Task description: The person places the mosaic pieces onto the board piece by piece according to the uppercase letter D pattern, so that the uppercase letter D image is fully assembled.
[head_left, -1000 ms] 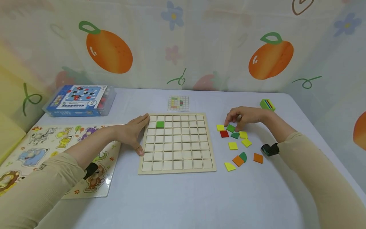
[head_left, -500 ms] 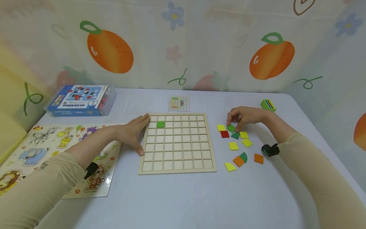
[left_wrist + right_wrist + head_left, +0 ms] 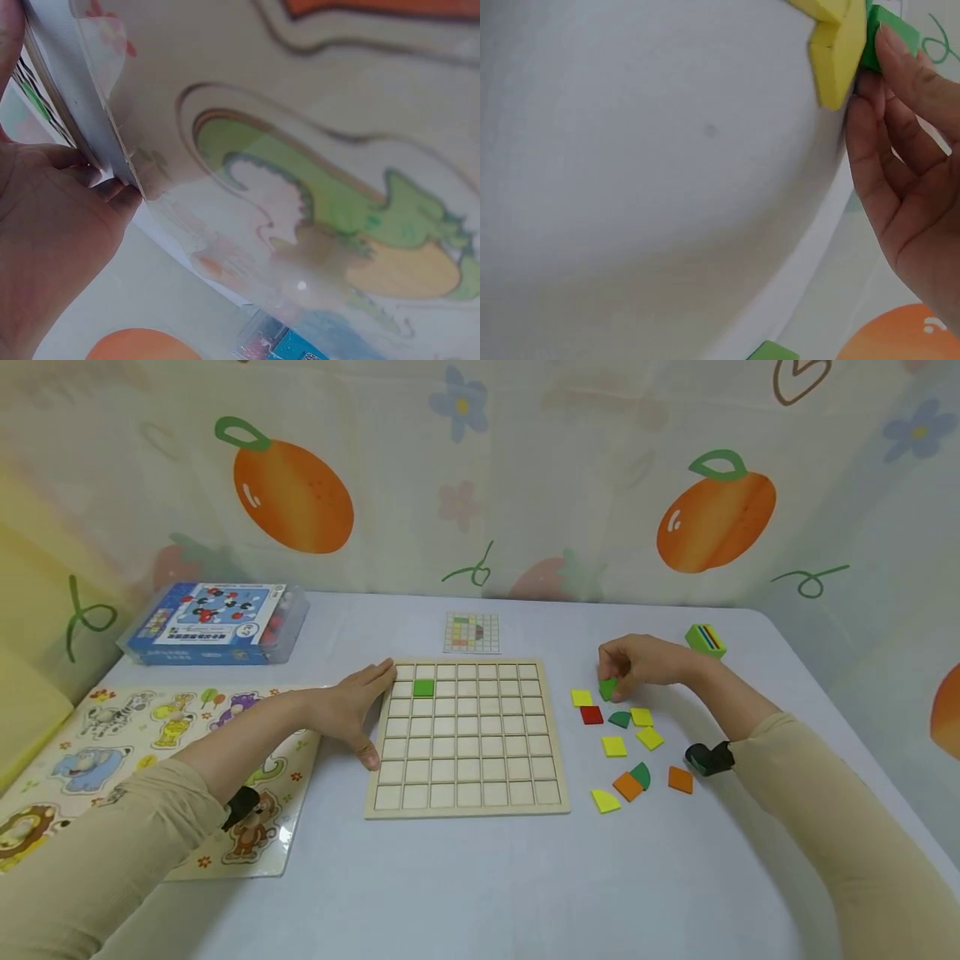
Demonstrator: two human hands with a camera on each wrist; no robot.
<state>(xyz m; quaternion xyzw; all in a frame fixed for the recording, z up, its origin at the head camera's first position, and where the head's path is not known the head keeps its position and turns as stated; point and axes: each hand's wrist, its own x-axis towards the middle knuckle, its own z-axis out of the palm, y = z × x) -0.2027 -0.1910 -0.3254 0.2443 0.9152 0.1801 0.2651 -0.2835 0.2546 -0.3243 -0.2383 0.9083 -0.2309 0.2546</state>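
My right hand (image 3: 643,662) pinches a green square tile (image 3: 607,688) between thumb and fingers, tilted up over the loose pieces. The right wrist view shows the thumb on that green tile (image 3: 891,39), with yellow pieces (image 3: 838,60) close by. My left hand (image 3: 347,710) rests with spread, straight fingers along the left edge of a wooden grid board (image 3: 467,749). One green square (image 3: 423,687) sits in a cell of the board's second row. Around the right hand lie a red square (image 3: 592,715), a dark green quarter-round (image 3: 619,719) and several yellow tiles (image 3: 614,746).
A small printed grid card (image 3: 472,633) lies behind the board. An animal puzzle board (image 3: 285,827) lies under the left forearm, with a boxed set (image 3: 206,625) behind it. Orange tiles (image 3: 680,779) lie nearer, and a striped green block (image 3: 705,640) stands at the back right.
My right hand has lifted the green square tile from among the loose pieces and tipped it up. The left hand has stayed at the board's edge.
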